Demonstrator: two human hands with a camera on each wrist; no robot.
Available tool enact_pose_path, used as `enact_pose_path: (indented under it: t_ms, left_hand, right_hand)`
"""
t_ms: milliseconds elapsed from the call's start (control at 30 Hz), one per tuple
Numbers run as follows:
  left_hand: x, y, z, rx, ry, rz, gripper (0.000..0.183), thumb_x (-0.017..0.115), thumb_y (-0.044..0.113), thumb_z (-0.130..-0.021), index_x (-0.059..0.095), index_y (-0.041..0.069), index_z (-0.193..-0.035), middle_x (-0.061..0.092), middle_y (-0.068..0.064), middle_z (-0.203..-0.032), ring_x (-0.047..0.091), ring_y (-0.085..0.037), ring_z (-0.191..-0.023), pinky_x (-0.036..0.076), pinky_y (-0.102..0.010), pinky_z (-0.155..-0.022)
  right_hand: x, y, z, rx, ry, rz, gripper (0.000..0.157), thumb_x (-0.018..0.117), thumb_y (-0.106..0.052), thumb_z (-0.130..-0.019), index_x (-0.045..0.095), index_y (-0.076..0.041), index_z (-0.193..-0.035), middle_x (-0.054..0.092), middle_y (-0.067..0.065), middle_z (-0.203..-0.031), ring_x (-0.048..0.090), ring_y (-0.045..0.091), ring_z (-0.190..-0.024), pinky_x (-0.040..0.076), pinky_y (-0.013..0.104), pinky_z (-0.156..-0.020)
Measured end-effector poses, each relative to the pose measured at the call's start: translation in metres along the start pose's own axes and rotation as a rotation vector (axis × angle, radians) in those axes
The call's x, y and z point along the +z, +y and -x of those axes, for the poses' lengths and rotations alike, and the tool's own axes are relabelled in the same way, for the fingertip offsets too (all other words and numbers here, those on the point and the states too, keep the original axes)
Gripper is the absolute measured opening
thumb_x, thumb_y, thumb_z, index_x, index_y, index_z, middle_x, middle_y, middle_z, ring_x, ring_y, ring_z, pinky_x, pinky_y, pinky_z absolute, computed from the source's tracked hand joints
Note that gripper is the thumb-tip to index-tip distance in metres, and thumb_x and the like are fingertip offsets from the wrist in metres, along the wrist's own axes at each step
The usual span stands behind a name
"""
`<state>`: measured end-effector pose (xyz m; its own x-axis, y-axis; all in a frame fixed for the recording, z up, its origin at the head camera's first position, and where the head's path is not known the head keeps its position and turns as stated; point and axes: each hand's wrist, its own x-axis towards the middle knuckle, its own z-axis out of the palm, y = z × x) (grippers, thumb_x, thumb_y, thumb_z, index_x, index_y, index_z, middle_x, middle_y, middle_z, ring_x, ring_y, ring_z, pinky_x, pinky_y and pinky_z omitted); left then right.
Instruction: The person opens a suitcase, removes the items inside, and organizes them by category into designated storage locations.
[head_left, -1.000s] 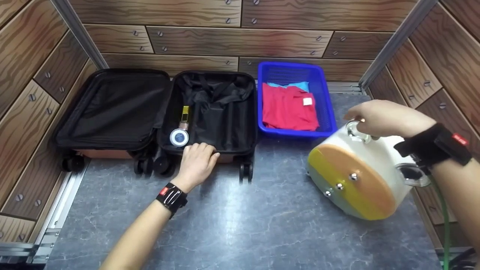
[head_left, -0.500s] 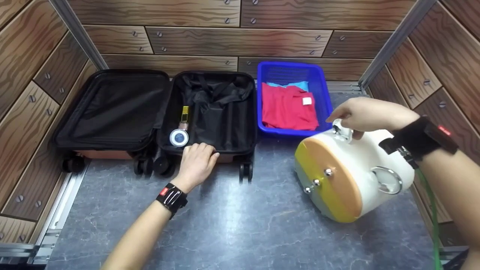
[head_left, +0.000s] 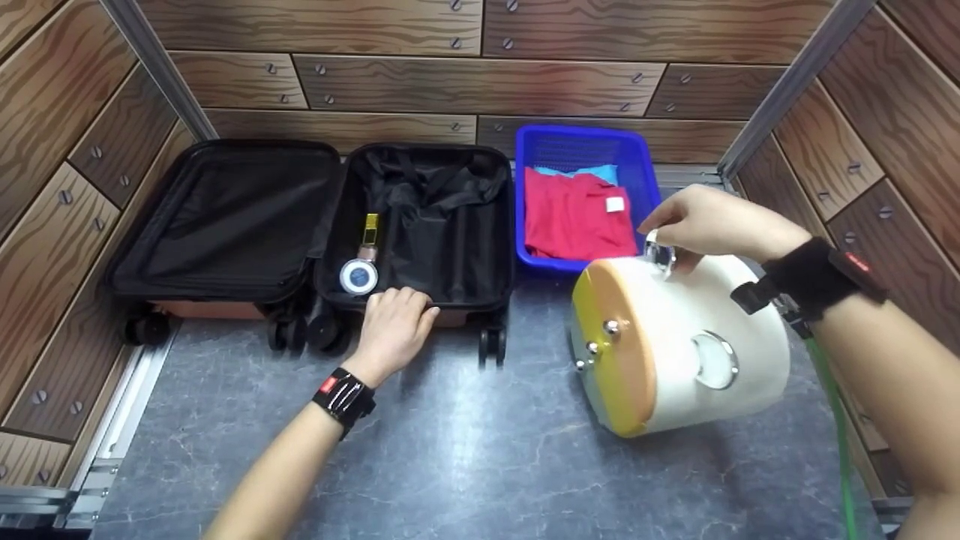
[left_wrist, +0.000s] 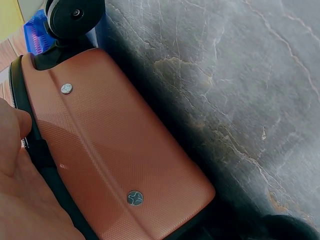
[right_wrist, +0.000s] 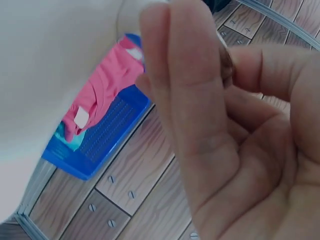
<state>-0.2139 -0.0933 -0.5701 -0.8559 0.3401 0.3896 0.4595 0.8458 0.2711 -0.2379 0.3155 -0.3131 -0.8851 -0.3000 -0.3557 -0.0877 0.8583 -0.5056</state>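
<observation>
- Right hand (head_left: 705, 221): my fingers were narrowed to a pinch; they held the metal loop (head_left: 661, 253) on top of the white case (head_left: 690, 307).
- White case: it was tilted below my right fingertips; its striped end panel (head_left: 626, 352), banded orange, yellow and grey-green with metal studs, faced to the left of those fingers; a side ring (head_left: 733, 366) sat lower, on the side nearer me; I could not tell whether the case touched the floor (head_left: 450, 450).
- Left hand (head_left: 394, 330): my fingers were bent over the near rim of the unfolded suitcase (head_left: 454, 251) and gripped it; their tips were hidden behind that rim; the thumb stood out to their right.
- Suitcase: one half lay directly beyond my left fingers, the other farther to their left; its copper-coloured shell (left_wrist: 115, 145) was below them; a double wheel (head_left: 493, 345) stood to their right.
- Contents: a round white-and-blue item (head_left: 358, 276) lay just beyond and left of my left fingers; a gold item (head_left: 370, 229) lay farther beyond them.
- Blue basket (head_left: 651, 172): it stood beyond and left of my right fingertips; it contained red cloth (head_left: 570, 217) and light blue cloth (head_left: 606, 172).
</observation>
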Motion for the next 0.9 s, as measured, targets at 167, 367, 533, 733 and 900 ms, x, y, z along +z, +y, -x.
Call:
enact_pose_path:
  t_ms: [167,367,533,733,900]
  left_hand:
    - [0.001,0.0,0.0,-0.007,-0.017,-0.003,0.027,0.055,0.035,-0.105,0.069,0.012,-0.103,0.067,-0.006,-0.099,0.059,-0.031,-0.094,0.041,-0.047,-0.084]
    - [0.0,0.0,0.0,-0.005,-0.003,-0.002,0.027,0.056,0.035,-0.105,0.069,0.012,-0.1,0.066,-0.006,-0.097,0.059,-0.031,-0.092,0.041,-0.047,-0.083]
    - [0.0,0.0,0.0,-0.012,-0.011,0.002,0.027,0.055,0.035,-0.105,0.068,0.012,-0.1,0.066,-0.006,-0.098,0.059,-0.031,-0.093,0.041,-0.047,-0.084]
    - [-0.002,0.0,0.001,-0.014,-0.016,0.002,0.028,0.055,0.035,-0.106,0.068,0.012,-0.102,0.066,-0.006,-0.099,0.059,-0.031,-0.094,0.041,-0.047,-0.084]
    - [-0.001,0.0,0.001,-0.004,-0.003,0.001,0.027,0.055,0.035,-0.105,0.068,0.012,-0.101,0.066,-0.006,-0.098,0.059,-0.03,-0.094,0.041,-0.047,-0.084]
  right_hand:
    - [0.002,0.0,-0.003,0.026,0.02,-0.056,0.039,0.056,-0.011,-0.098,0.064,0.008,-0.131,0.072,0.02,-0.106,0.075,0.024,-0.07,0.059,0.027,-0.07]
    - [0.005,-0.002,-0.008,0.04,0.041,-0.137,0.041,0.055,-0.011,-0.099,0.061,0.01,-0.133,0.072,0.02,-0.103,0.074,0.022,-0.069,0.06,0.03,-0.066]
    - [0.008,-0.003,-0.011,0.026,0.064,-0.176,0.041,0.054,-0.009,-0.098,0.061,0.011,-0.132,0.072,0.02,-0.101,0.072,0.019,-0.068,0.061,0.031,-0.064]
    - [0.007,-0.004,-0.01,-0.008,0.039,-0.138,0.039,0.054,-0.011,-0.101,0.06,0.01,-0.133,0.071,0.02,-0.101,0.073,0.022,-0.07,0.061,0.032,-0.064]
    - [0.004,-0.005,-0.009,-0.022,0.027,-0.079,0.039,0.054,-0.011,-0.101,0.061,0.01,-0.133,0.072,0.02,-0.104,0.073,0.023,-0.07,0.061,0.033,-0.064]
